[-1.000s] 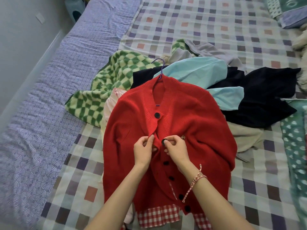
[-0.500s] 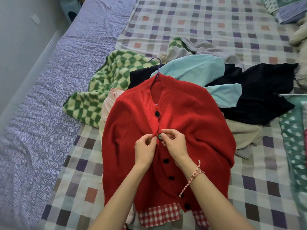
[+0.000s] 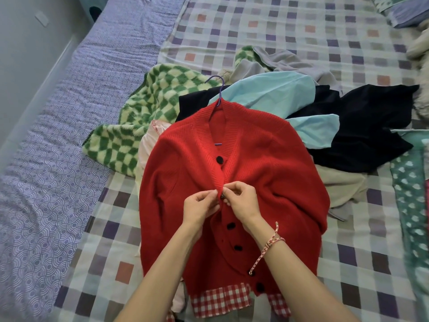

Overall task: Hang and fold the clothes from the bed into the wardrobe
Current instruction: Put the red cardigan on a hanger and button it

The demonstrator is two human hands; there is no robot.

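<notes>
Noted: red cardigan [image 3: 267,170] lies flat mid-bed [image 3: 301,31] on its purple hanger [image 3: 219,86], hook toward 12 o'clock, left hand [image 3: 200,205] pinching the placket edge, right hand [image 3: 241,201] pinching the second button [image 3: 222,195]; my worry is that the stretchy knit lets the button slip out half-threaded.

Red knit cardigan [image 3: 274,173]: matt, coarse yarn, ribbed at neckband and front edges. Its round black buttons [image 3: 219,160]: glossy, hard, plastic-looking. Thin purple hanger hook [image 3: 220,91]: smooth, slight sheen. Green-and-cream checked garment [image 3: 139,126]: fluffy fleece pile. Pale blue shirt [image 3: 267,94]: smooth flat woven cloth. Checked bedsheet [image 3: 301,31]: matt, thin cloth.
</notes>
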